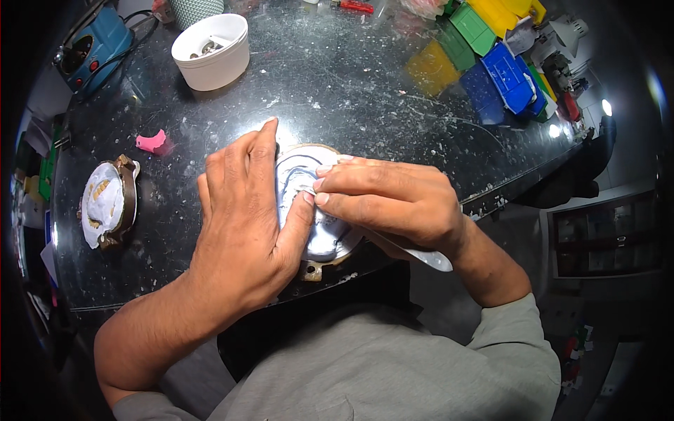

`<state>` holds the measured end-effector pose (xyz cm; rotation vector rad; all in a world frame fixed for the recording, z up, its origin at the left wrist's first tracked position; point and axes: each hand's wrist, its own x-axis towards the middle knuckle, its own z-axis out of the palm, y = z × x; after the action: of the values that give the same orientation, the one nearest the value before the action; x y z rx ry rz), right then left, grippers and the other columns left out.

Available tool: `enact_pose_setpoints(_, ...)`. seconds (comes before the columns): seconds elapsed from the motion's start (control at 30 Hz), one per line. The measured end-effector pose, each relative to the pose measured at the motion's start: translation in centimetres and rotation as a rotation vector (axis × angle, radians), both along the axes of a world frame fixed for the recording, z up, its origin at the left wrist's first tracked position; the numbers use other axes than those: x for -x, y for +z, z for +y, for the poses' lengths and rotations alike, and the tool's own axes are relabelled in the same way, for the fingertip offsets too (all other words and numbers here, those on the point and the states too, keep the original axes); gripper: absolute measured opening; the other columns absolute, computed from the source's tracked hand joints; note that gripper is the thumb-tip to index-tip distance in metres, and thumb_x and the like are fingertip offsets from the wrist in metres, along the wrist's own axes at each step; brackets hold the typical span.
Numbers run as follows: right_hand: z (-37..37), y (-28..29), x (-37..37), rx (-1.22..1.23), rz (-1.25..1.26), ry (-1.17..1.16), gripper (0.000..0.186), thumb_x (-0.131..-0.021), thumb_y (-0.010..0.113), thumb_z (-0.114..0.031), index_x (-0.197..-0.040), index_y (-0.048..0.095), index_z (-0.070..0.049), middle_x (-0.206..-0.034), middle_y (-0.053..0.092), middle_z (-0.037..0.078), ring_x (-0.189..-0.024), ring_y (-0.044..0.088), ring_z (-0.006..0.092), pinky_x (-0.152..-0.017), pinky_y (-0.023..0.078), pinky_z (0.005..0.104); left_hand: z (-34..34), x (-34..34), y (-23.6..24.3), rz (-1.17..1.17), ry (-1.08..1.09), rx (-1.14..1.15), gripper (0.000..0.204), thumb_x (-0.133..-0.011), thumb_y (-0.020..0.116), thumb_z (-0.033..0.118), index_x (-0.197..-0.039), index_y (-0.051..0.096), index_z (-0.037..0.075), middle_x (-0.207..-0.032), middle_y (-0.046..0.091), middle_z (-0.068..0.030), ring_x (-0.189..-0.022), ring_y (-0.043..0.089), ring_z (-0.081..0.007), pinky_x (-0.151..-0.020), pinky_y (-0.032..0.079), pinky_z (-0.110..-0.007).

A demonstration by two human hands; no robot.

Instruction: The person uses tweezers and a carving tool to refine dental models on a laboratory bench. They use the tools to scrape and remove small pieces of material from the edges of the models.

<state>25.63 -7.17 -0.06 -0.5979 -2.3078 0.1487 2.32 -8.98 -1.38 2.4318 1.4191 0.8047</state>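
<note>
In front of me on the black bench lies a round metal mould flask (pixel 311 271) filled with white plaster. A shiny silvery-grey layer (pixel 324 235) with curved ridges covers part of the plaster. My left hand (pixel 242 203) lies along the flask's left side with fingers stretched, its thumb touching the layer. Over the right side, my right hand (pixel 400 196) is closed, its fingertips meeting the left thumb at the middle of the mould. From below the right hand sticks the rounded metal end of a spatula-like tool (pixel 432 259); its working tip is hidden by the fingers.
A second flask half (pixel 110 203) with white plaster stands at the left, near a pink piece (pixel 151 142). Farther back are a white tub (pixel 210 63) with small metal parts and a blue device (pixel 95 56). Coloured bins (pixel 509 77) lie at the back right.
</note>
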Motion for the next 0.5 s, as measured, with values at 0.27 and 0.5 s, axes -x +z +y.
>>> enact_pose_setpoints(0.27, 0.9, 0.5, 0.0, 0.068, -0.022, 0.037, 0.017, -0.088, 0.083, -0.009, -0.105, 0.084, -0.005, -0.105, 0.083, 0.014, -0.095, 0.082, 0.0254, -0.084, 0.069, 0.0347, 1.8, 2.0, 0.8, -0.096, -0.265, 0.179, 0.061, -0.111, 0.056, 0.027, -0.163, 0.04, -0.003, -0.152, 0.05, -0.0243, -0.142, 0.044, -0.037, -0.122, 0.035, -0.048)
enact_pose_setpoints(0.5, 0.6, 1.2, 0.4, 0.08, -0.06, 0.014, 0.017, -0.089, 0.083, -0.008, -0.105, 0.083, -0.004, -0.104, 0.082, 0.015, -0.093, 0.083, 0.0262, -0.082, 0.069, 0.0339, 2.0, 2.1, 1.2, -0.091, -0.295, 0.21, 0.053, -0.113, 0.053, 0.024, -0.157, 0.044, -0.003, -0.146, 0.05, -0.0236, -0.137, 0.046, -0.0372, -0.119, 0.037, -0.048)
